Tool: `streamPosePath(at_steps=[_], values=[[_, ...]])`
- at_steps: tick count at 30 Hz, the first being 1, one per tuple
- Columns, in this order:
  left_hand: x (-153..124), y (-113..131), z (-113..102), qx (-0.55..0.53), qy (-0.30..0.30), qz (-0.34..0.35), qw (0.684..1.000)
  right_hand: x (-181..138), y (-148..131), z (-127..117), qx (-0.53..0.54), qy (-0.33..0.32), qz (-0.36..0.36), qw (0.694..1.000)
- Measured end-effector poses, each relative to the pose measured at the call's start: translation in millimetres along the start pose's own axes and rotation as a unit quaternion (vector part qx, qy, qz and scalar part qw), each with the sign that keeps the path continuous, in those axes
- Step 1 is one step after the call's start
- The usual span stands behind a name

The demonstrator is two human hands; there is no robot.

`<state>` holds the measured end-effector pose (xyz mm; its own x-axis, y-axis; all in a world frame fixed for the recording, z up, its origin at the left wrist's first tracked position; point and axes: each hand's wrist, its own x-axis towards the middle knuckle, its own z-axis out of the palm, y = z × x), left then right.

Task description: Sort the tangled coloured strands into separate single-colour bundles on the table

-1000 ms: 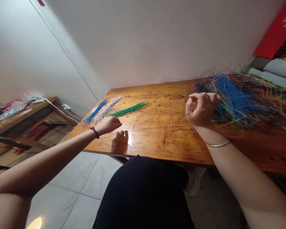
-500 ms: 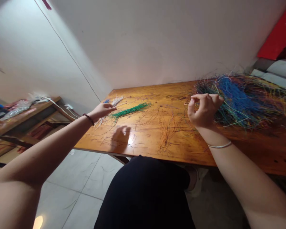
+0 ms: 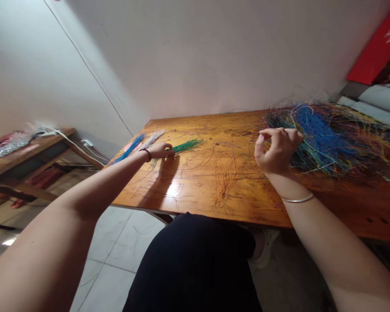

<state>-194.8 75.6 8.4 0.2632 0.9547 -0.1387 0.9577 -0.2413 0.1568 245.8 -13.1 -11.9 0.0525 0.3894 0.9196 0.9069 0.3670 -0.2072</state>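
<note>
Wooden counter (image 3: 198, 186) | left hand (image 3: 162, 151) is touching green wire bundle (image 3: 186, 146), grip indiscernible | right hand (image 3: 277, 149) is pinching shut beside tangled multicoloured wire heap (image 3: 328, 134)

**Colours: wire table**

The table (image 3: 195, 195) is recorded as glossy orange-brown wood with dark grain marks. Far left, three bundles are noted: a blue bundle (image 3: 130, 148), a white-grey bundle (image 3: 153, 138) and a green bundle (image 3: 186, 146). The tangled heap (image 3: 328, 134) at far right is mostly blue, mixed with green, yellow, orange and white strands. Loose strands (image 3: 224, 177) at centre are orange. The bead bracelet (image 3: 146, 154) is dark red and the bangle (image 3: 297, 199) silver. The panel (image 3: 373, 47) far right is red, the wall (image 3: 198, 56) white, and the near garment (image 3: 195, 264) black.
</note>
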Motion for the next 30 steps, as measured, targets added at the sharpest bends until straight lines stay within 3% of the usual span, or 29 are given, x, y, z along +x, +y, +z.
streamPosePath(at_steps=[13,30], values=[[-6,4,14,0.019,-0.016,-0.01,1.0,1,-1,-1,0.008,-0.003,0.001,1.0],[-36,36,27,0.089,0.063,-0.047,0.993,2,-1,0,0.011,0.0,0.004,1.0]])
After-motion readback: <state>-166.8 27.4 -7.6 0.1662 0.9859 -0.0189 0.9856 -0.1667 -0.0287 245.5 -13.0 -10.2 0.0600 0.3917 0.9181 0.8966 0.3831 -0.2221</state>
